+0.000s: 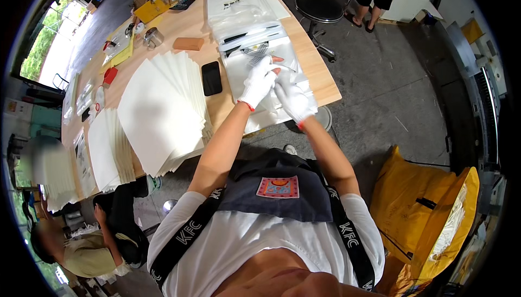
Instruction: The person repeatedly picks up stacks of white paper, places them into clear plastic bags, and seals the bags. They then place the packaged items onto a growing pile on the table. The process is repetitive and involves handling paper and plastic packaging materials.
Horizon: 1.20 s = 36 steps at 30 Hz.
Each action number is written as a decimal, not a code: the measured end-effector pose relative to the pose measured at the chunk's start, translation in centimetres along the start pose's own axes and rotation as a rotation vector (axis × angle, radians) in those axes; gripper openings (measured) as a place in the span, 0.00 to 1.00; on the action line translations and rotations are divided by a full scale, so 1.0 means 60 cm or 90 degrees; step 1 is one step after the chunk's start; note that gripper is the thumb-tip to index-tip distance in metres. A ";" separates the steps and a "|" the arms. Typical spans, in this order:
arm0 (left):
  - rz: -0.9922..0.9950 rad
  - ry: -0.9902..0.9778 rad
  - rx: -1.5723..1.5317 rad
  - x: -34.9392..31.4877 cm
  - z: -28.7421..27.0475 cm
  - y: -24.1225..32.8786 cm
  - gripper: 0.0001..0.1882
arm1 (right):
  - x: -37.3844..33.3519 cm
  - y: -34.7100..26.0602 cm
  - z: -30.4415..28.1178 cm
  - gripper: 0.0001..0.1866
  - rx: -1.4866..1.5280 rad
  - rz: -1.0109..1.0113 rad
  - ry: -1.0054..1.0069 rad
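Note:
My left hand [259, 84] and my right hand [292, 97] wear white gloves with red cuffs, some fingertips bare. They meet over a pile of clear plastic bags [242, 73] at the table's right end. Both hands look closed, their fingertips pinching the thin film of a bag; the exact grip is partly hidden. Dark stripes and a grey printed pattern show through the bags just beyond my fingers. More clear bags [236, 12] lie flat farther up the table. Left of the pile rests a black phone [211, 78].
Fanned stacks of white sheets [160, 109] cover the wooden table [320, 82] on the left. A brown block [188, 43], metal cup [153, 37] and calculator [183, 4] lie beyond. A black stool [320, 6], another person's legs and a yellow sack [412, 204] are at right; someone sits lower left.

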<state>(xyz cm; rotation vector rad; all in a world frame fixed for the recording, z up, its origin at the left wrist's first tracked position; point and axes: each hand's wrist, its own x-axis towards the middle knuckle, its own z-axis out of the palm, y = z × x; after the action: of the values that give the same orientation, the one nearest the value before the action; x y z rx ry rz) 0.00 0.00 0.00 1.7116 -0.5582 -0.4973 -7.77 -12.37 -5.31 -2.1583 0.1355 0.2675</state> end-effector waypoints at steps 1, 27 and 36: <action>0.067 0.009 0.052 -0.011 -0.004 0.016 0.17 | 0.032 -0.002 0.020 0.36 -0.173 0.002 0.063; 0.121 0.310 0.651 -0.429 -0.110 -0.061 0.26 | 0.058 -0.260 0.192 0.30 -0.056 -0.274 -0.100; 0.126 0.330 0.327 -0.496 -0.129 -0.085 0.12 | -0.002 -0.302 0.181 0.21 0.418 0.075 -0.349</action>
<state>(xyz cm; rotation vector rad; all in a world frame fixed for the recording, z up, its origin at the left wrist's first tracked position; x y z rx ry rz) -18.43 25.00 -2.58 2.1381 -0.4893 0.2608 -5.82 6.81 3.30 -1.3719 0.0262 0.7566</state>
